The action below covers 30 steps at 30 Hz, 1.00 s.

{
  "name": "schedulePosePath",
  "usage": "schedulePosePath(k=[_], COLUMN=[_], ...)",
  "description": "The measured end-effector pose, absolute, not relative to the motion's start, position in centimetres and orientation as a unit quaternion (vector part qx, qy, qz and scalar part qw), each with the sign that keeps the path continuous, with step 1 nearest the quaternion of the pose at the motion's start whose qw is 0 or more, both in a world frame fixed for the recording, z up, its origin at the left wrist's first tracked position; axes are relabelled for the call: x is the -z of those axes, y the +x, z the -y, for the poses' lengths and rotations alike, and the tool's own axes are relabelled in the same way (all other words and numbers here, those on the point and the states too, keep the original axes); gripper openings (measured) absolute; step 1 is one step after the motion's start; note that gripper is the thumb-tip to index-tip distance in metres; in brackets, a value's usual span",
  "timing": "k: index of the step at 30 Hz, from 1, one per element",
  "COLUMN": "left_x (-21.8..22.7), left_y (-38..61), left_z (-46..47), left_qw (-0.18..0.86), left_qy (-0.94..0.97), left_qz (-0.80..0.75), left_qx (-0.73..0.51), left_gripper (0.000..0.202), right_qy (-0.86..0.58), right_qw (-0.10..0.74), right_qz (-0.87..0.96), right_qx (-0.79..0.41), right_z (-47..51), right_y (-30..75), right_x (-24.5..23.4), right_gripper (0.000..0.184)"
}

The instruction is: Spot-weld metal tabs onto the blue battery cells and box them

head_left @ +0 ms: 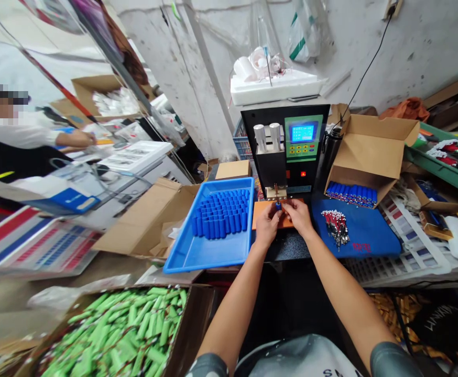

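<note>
In the head view, my left hand (267, 224) is closed on a small blue battery cell (278, 206). The cell is beneath the thin copper-coloured electrodes (276, 191) of a black spot welder (268, 170). My right hand (297, 214) is pinched close to the cell's right side; what lies between its fingertips is too small to tell. Both hands are over an orange plate (259, 209) at the machine's foot. Left of them, a blue tray (209, 257) holds many upright blue cells (223, 212). To the right, a bundle of red and black wire leads (336, 226) rests on a blue mat (374, 228).
An open cardboard box (374, 144) with blue cells stands behind the mat. Green-wrapped batteries (127, 330) fill a box at lower left. A styrofoam tray (274, 88) sits on the welder. Another person's hand (77, 139) is at a bench on the far left.
</note>
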<state>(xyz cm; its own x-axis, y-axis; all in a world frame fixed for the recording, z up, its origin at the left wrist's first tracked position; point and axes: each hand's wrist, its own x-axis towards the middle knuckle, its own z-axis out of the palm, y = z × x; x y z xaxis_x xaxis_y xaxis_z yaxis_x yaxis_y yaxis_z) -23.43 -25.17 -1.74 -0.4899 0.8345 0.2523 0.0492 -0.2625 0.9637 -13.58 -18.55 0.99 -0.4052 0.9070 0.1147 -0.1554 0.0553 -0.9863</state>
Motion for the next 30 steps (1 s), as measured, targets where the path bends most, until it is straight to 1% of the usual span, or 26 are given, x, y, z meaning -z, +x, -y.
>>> schedulePosePath(k=[3, 6, 9, 12, 14, 21, 25, 30], left_x=[1.8, 2.3, 2.8, 2.7, 2.5, 3.4, 3.5, 2.3], left_y=[-23.4, -23.4, -23.1, -22.6, -22.4, -22.9, -23.1, -22.9], left_z=[25.5, 26.6, 28.2, 29.3, 29.3, 27.7, 27.8, 28.8], left_qw=[0.29, 0.217, 0.127, 0.096, 0.107, 0.217, 0.234, 0.222], left_qy=[0.423, 0.428, 0.42, 0.42, 0.425, 0.409, 0.412, 0.401], left_qz=[-0.536, -0.583, -0.633, -0.654, -0.649, -0.602, -0.594, -0.61], left_qx=[-0.671, -0.655, -0.637, -0.622, -0.622, -0.651, -0.65, -0.646], left_gripper=[0.036, 0.038, 0.032, 0.027, 0.027, 0.024, 0.023, 0.033], right_qy=[-0.325, -0.331, -0.333, -0.33, -0.329, -0.326, -0.318, -0.305], right_qw=[0.433, 0.427, 0.427, 0.431, 0.432, 0.421, 0.414, 0.414], right_qz=[0.586, 0.592, 0.598, 0.599, 0.598, 0.596, 0.588, 0.575], right_qx=[-0.603, -0.598, -0.591, -0.589, -0.589, -0.601, -0.618, -0.636], right_z=[18.6, 18.5, 18.5, 18.6, 18.6, 18.5, 18.2, 17.9], right_y=[-13.5, -13.4, -13.2, -12.9, -12.9, -12.8, -12.6, -12.5], right_x=[-0.9, -0.6, -0.4, -0.3, -0.4, -0.5, -0.2, 0.4], right_gripper=[0.033, 0.035, 0.037, 0.038, 0.038, 0.04, 0.038, 0.039])
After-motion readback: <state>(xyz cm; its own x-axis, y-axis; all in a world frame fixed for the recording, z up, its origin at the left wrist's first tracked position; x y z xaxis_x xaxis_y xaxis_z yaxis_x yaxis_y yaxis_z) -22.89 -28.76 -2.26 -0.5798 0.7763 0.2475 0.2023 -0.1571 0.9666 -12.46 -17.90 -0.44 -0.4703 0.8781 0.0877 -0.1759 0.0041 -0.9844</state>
